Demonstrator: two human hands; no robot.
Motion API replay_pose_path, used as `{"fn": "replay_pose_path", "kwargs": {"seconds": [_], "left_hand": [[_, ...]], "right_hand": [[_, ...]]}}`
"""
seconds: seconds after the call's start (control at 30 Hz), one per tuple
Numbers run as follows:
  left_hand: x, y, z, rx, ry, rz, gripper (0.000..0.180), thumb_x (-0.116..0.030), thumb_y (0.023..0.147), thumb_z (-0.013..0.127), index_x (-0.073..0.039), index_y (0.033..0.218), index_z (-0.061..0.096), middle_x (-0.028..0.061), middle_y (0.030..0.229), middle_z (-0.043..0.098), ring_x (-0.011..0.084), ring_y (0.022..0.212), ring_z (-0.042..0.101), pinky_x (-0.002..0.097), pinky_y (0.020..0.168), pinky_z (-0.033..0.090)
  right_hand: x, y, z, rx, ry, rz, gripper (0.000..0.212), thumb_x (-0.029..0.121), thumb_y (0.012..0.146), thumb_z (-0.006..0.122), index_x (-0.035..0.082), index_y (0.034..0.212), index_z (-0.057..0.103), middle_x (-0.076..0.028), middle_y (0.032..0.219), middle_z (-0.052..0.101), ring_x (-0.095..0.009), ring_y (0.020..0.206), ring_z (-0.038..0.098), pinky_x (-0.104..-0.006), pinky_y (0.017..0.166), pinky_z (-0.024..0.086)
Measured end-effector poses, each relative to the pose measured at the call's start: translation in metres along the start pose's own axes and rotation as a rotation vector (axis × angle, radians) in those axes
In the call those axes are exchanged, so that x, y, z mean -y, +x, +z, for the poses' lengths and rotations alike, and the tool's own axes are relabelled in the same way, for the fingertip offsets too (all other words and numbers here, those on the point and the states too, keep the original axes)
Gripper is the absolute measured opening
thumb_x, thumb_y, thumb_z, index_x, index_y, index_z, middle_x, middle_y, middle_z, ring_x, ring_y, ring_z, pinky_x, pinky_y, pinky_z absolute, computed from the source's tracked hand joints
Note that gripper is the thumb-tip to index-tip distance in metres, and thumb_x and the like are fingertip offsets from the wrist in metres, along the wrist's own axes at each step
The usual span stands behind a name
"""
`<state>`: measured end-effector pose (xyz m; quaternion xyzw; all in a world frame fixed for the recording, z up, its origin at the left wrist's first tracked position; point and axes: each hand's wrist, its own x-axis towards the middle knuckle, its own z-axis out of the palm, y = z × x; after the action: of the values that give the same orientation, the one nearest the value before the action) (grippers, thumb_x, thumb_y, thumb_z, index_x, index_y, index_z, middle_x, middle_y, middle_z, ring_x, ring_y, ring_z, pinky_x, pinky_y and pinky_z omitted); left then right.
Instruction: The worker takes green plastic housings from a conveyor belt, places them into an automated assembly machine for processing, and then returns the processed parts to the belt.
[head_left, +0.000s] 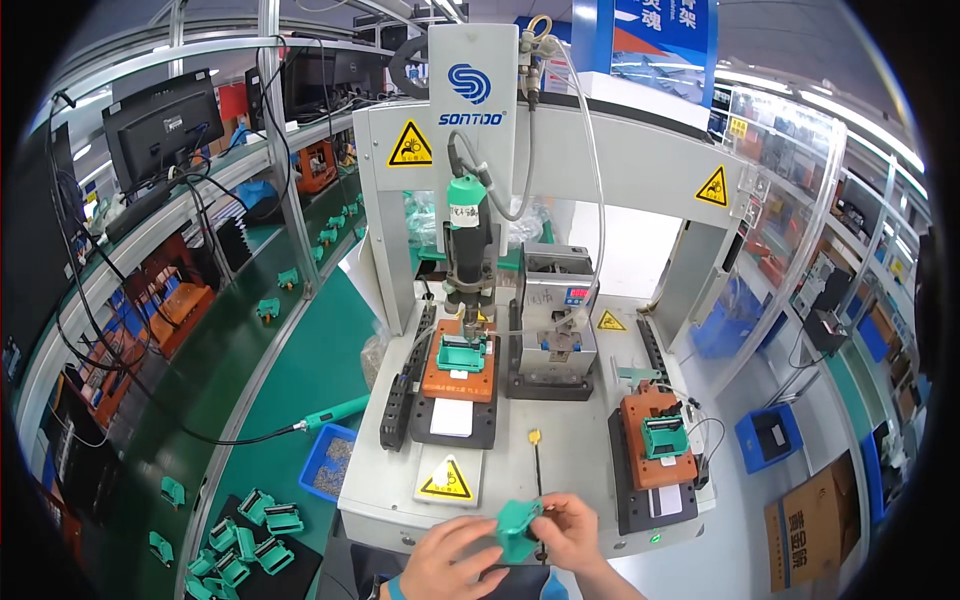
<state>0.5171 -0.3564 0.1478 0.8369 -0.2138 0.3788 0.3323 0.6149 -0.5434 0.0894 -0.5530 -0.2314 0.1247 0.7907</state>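
Light grey machine base as the main counter (575, 430), green counter (265, 390) to its left with a black mat (305, 565) at the near end. Dark green belt (120, 425) runs alongside, farther left. Grey gantry (640, 125) spans the base. Beyond: metal racking with a monitor (165, 130) on the left, pale floor and clear-panelled enclosure on the right.

Counts, near to far:
- 1 green housing (517, 532) in hand, above the base's front edge.
- Roughly ten in the housing pile (272, 552) on the mat; overlapping, no exact count.
- 1 blue bin (328, 462) of small bits, beside the base's left edge; 1 green-handled tool (335, 412) just behind it.
- 2 orange fixtures, one green housing each: right fixture (640, 412), centre fixture (440, 382). Centre one sits under the single green-topped spindle (468, 235).
- 1 grey control box (555, 300) right of the spindle.
- Floor, right: 1 cardboard box (815, 525), 1 blue crate (768, 437).
- Belt: at least 4 housings, more too small to count.

Right hand (570, 530): nearly closed, thumb and fingers pinching the housing's right side. Left hand (455, 560): half open, fingers spread and curled, index fingertip at the housing's left edge. Can't tell if the left is actually gripping.
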Motion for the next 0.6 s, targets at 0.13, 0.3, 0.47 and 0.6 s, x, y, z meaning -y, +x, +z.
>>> {"fn": "replay_pose_path", "kwargs": {"seconds": [0.13,0.3,0.47,0.6], "left_hand": [[0.01,0.003,-0.009,0.044,0.049,-0.139,0.052,-0.018,0.062,0.084,-0.005,0.105,0.058,0.0166,0.115,0.06,0.0363,0.1,0.058,0.0438,0.085,0.049],[0.025,0.005,-0.023,0.022,0.047,-0.25,0.048,-0.012,0.064,0.081,-0.003,0.106,0.059,0.0151,0.114,0.06,0.0356,0.102,0.056,0.043,0.087,0.048],[0.029,0.005,-0.027,0.0,0.06,-0.266,0.047,-0.013,0.063,0.081,-0.002,0.104,0.06,0.0146,0.111,0.061,0.0344,0.1,0.057,0.0417,0.085,0.049],[0.032,0.007,-0.035,-0.03,0.122,-0.252,0.045,-0.014,0.064,0.08,0.0,0.102,0.059,0.0168,0.104,0.062,0.0341,0.094,0.057,0.0413,0.082,0.047]], "right_hand": [[-0.012,0.017,-0.026,-0.156,-0.11,-0.091,0.017,0.0,0.094,0.056,-0.004,0.111,0.054,-0.009,0.099,0.064,-0.012,0.088,0.06,-0.0272,0.08,0.05],[-0.006,0.025,-0.023,-0.206,-0.081,-0.08,0.017,0.001,0.094,0.056,-0.004,0.11,0.052,-0.009,0.098,0.064,-0.011,0.087,0.061,-0.0257,0.079,0.049],[-0.012,0.02,-0.025,-0.218,-0.111,-0.097,0.019,0.002,0.094,0.056,-0.005,0.111,0.053,-0.008,0.097,0.063,-0.011,0.086,0.06,-0.0258,0.077,0.049],[-0.01,0.018,-0.024,-0.227,-0.133,-0.092,0.02,0.003,0.094,0.057,-0.005,0.112,0.053,-0.008,0.096,0.063,-0.011,0.085,0.06,-0.026,0.076,0.049]]}}
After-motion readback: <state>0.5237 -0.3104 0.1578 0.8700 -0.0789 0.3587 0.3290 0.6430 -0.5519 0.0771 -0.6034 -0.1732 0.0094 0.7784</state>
